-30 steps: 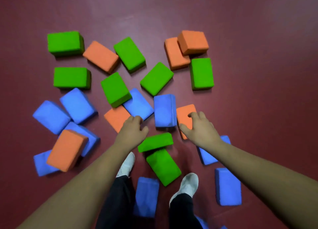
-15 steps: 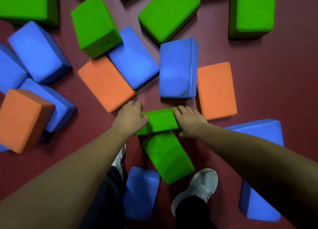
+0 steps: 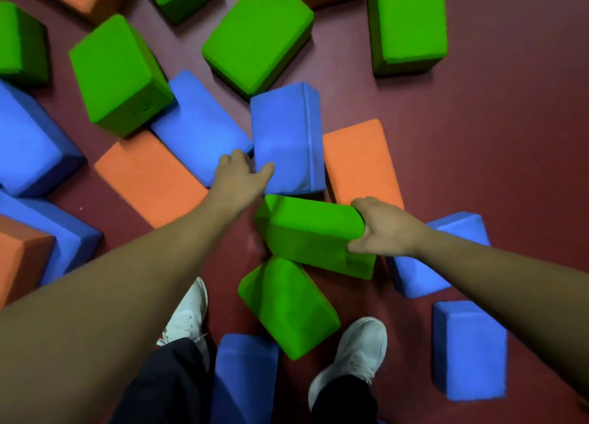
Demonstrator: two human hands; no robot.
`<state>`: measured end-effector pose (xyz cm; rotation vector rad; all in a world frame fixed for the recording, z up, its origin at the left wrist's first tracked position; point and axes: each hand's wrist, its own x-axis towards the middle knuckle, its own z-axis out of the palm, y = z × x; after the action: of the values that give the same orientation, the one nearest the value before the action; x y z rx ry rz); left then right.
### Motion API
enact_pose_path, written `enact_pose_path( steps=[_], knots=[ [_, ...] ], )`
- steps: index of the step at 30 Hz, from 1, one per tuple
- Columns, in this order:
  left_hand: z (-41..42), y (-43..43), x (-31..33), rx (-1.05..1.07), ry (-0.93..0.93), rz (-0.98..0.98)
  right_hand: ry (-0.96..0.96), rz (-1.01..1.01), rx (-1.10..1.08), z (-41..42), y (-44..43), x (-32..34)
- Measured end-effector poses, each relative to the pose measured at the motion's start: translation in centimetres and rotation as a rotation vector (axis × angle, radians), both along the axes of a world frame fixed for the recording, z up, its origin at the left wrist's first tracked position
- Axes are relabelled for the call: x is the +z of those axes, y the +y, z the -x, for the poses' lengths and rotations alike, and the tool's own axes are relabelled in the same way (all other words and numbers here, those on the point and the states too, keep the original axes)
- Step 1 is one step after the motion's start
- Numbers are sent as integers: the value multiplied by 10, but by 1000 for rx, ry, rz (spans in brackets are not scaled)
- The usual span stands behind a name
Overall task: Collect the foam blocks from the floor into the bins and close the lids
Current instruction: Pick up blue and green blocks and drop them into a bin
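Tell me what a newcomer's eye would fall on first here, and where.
Bright green, blue and orange rectangular foam blocks strewn over the dark red floor strike first. In the middle, the right hand grips the end of a green foam block. The left hand rests its thumb on the blue foam block just beyond it.
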<state>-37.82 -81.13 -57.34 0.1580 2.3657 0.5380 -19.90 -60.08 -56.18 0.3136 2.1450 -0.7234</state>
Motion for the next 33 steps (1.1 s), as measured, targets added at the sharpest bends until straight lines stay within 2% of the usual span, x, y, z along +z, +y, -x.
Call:
enact_pose_path(
  steps=[5,9,11,16,20,28,33],
  knots=[
    [-22,80,-28,-438,110,-9,-75,-54,-2,-23,30,-10],
    [-33,124,-59,-611,57,227,-71,-43,-57,-36,39,-31],
    [-33,124,-66,-618,105,296,-73,-35,-74,-42,44,-39],
    [-23,90,-69,-720,180,310,-60,-10,-117,-46,49,-41],
    [-15,85,-55,-573,80,293,-67,-36,-139,-41,44,-35],
    [0,46,-44,-549,-11,306,-115,-40,-229,-26,37,-30],
    [-2,1,-45,-711,143,331,-134,-65,-364,-9,28,-24]
  ],
)
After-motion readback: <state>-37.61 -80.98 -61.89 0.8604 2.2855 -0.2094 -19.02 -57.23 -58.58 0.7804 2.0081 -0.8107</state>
